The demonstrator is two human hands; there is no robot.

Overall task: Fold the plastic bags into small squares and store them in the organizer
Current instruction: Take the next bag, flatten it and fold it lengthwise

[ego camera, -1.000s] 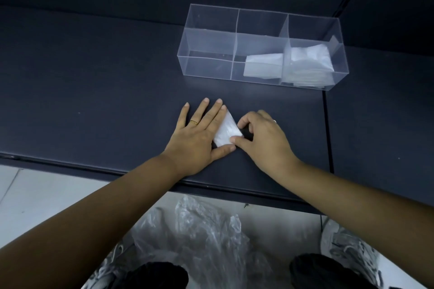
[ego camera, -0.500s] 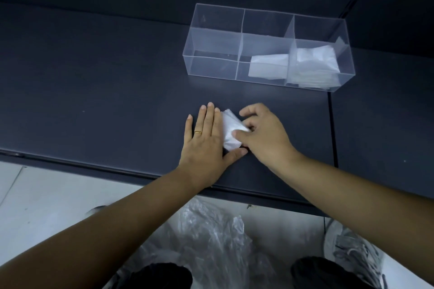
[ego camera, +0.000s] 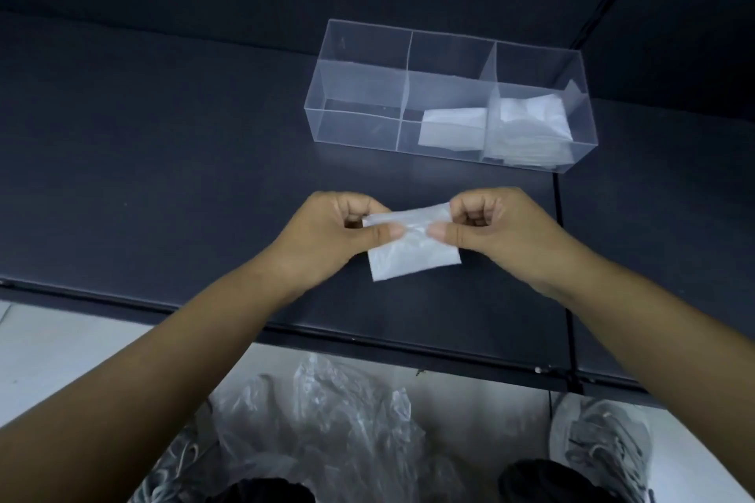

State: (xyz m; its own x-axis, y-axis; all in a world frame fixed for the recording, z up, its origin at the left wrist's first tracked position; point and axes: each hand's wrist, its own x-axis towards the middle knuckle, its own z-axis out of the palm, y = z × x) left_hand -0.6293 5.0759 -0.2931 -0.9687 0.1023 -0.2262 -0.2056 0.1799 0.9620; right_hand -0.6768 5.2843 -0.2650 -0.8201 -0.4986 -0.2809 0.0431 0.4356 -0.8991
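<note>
Pinching 1 folded bag (ego camera: 412,257) w/ 2 grips, left hand (ego camera: 327,235) & right hand (ego camera: 504,229); 1 organizer (ego camera: 359,129) behind, 2 sections filled.

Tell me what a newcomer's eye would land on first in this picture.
First, the pale folded plastic bag at the centre, pinched along its upper edge by the left hand and the right hand above the dark table. Next, the clear organizer beyond it, with white folded bags in its middle and right sections. Crumpled loose bags lie on the floor below the table edge.
</note>
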